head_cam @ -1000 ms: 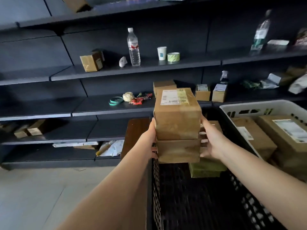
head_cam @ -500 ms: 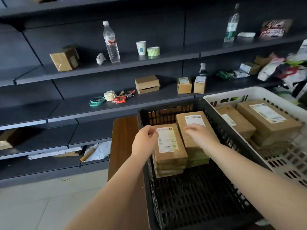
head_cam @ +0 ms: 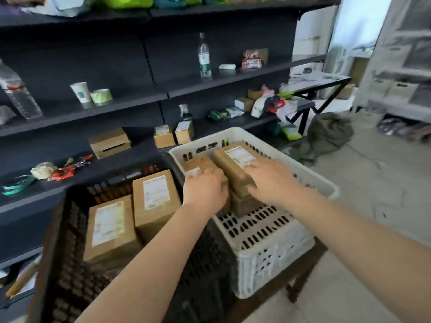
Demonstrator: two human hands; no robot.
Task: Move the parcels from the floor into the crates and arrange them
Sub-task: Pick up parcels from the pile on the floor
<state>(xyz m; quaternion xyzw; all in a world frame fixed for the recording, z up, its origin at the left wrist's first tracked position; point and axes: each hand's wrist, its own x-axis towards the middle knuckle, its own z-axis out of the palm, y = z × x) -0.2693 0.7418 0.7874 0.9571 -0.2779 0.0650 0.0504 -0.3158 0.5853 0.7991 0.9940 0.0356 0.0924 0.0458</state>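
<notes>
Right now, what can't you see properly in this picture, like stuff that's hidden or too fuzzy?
All in the head view:
- Parcel labels in the black crate: print too small and blurred to read.
- Lower parcels in the white crate: hidden under the top parcel, the left hand and the right hand.
- Floor parcels: none in frame.
- Clear bottle: cut off by the left edge.

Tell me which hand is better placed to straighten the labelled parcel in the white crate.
Right, probably. The right hand already rests on the labelled parcel in the white crate; the left hand is on the neighbouring parcel.
</notes>
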